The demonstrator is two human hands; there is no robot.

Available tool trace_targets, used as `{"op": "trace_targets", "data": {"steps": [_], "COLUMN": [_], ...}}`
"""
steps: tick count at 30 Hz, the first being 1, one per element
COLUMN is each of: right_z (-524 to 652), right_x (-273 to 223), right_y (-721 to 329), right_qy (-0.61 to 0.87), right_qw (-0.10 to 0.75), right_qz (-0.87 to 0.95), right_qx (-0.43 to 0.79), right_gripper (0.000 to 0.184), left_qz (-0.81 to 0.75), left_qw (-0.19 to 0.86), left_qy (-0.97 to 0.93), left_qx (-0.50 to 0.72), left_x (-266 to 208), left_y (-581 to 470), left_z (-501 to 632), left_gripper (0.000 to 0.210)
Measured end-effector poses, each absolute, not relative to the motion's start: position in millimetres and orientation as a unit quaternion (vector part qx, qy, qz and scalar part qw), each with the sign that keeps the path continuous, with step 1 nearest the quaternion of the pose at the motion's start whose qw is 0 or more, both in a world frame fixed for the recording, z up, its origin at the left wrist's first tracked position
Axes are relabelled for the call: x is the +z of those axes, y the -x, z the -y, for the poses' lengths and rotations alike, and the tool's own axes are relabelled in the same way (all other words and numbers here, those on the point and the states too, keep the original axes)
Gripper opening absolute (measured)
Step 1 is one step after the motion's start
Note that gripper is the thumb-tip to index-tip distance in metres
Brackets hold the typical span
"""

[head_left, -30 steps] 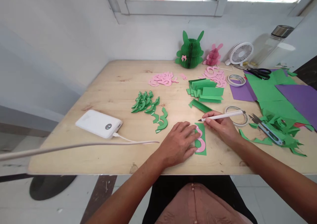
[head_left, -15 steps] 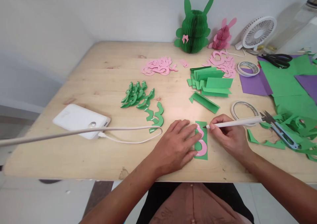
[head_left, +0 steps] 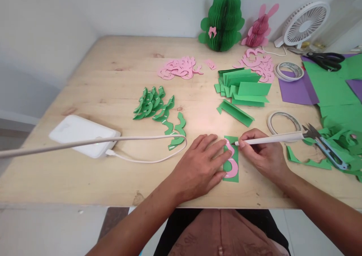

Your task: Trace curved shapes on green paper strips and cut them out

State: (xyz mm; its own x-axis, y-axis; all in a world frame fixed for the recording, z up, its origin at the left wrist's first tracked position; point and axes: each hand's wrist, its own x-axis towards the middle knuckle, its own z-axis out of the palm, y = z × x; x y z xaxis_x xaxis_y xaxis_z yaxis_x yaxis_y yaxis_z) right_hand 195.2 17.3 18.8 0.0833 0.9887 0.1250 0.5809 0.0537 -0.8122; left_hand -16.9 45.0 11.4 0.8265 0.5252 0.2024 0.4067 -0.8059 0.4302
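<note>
In the head view, my left hand (head_left: pixel 202 163) lies flat with its fingers spread, their tips pressing on a pink scalloped paper cutout (head_left: pixel 233 168). Beneath that cutout is a green paper strip (head_left: pixel 235 150), near the table's front edge. My right hand (head_left: pixel 264 154) grips a slim white pen (head_left: pixel 271 138) between thumb and fingers. Its dark tip meets the right edge of the cutout, close to the upper end of the strip. Part of the cutout is hidden under my left fingers.
Green scalloped cutouts (head_left: pixel 151 103), pink cutouts (head_left: pixel 179 68) and folded green strips (head_left: pixel 249 88) lie beyond my hands. At right are tape rolls (head_left: pixel 284 123), snips (head_left: pixel 325 146), scissors (head_left: pixel 325 60) and green scraps. A power bank (head_left: pixel 85 135) with its cable (head_left: pixel 147 138) sits left. Paper rabbits (head_left: pixel 224 22) stand behind.
The camera view has shifted slightly, so the things at the back appear higher. The pen tip has moved a little to the pink edge. My left hand stays pressed on the cutout.
</note>
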Motion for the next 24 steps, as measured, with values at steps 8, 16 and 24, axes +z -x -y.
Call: {"op": "trace_targets", "data": {"steps": [8,16,24], "right_z": [-18.6,-18.1,-17.3], "right_x": [20.3,21.6,22.7], "right_y": [-194.2,-193.5,-194.5], "right_qy": [0.629,0.631,0.62], "right_qw": [0.379,0.371,0.367], "right_qz": [0.623,0.629,0.643], "right_qx": [0.27,0.264,0.26], "right_gripper": [0.012,0.012,0.011], "left_qz": [-0.249,-0.247,-0.25], "left_qw": [0.19,0.186,0.186], "left_qy": [-0.937,-0.937,-0.937], "left_qx": [0.156,0.163,0.157], "left_x": [11.7,12.0,12.8], "left_y": [17.0,16.3,16.3], "left_z": [-45.2,-45.4,-45.3], "left_gripper": [0.038,0.038,0.039]}}
